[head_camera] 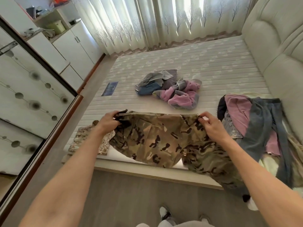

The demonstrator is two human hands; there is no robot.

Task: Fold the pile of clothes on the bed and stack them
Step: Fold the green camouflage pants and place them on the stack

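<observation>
your left hand [109, 121] pinches the left end of the waistband of a brown, tan and black camouflage-print pair of trousers [164, 141], thumb and fingers curled round a bunched dark fold of the cloth. your right hand [211, 126] pinches the right end of the same waistband between thumb and fingertips, the other fingers loosely bent above it. the two hands are well apart, so the waistband is stretched between them over the near edge of the bed. the trousers spread below your hands across the pale quilted mattress [188, 63], and the legs hang off the near edge toward the grey floor [123, 194] on your right side.

just to the left of the trousers, partly under your left forearm, a lighter tan pixel-camouflage garment [85, 140] lies flat on the mattress corner. further back, near the middle of the mattress, sits a crumpled pile of grey, blue and pink clothes [170, 90]. to your right, near the padded cream headboard [278, 46], lies a second heap of pink, dark grey and pale yellow clothes [255, 125], some of it trailing over the near edge.

white curtains printed with bare trees [164, 18] hang behind the far side of the bed. a white cabinet with double doors [73, 46] stands at the left, and a sliding wardrobe door with a circle pattern [29, 89] runs along the left edge.
</observation>
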